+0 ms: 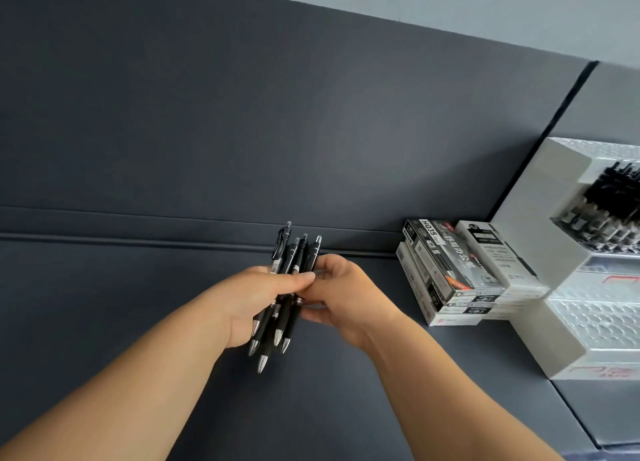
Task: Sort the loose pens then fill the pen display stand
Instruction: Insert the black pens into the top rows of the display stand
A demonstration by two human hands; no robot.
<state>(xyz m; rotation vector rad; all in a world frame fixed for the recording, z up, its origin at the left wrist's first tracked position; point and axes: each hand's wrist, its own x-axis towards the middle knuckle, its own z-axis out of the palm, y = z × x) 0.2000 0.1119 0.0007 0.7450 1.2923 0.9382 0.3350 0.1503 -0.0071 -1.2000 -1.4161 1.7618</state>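
Way off to the right of the grip: white tiered pen display stand (pixel 535 197). Upper tier packed with black pens (pixel 613 201), crammed in rows. Lower tiers just bubbly clear plastic, contents too blurry to call. Tucked between that stand and the hands, right beside the stand's side: pile of pen boxes (pixel 460 273), black-and-white cartons lying flat in two stacks side by side, all closed, top left one printed "H035".

Under everything, matte slate-blue tabletop (pixel 104 322), with a low ledge running across just beyond the hands. Behind the ledge, back panel (pixel 242 114) in the same dark colour, then a strip of pale wall (pixel 450 0) up top.

Now the grip itself. Bundle of black retractable pens (pixel 294 263), roughly five or six, clamped in the left hand (pixel 256 305), fingers wrapped round the barrels about mid-length. Silver tips poking out below the fist toward the camera, clips and clickers fanned out above it, pointing at the ledge. Right hand (pixel 346 298) pressed in from the other side, fingertips pinching the same bundle near its middle, thumb up by the left hand's fingers. Both hands touching, over the tabletop, well apart from the stand.
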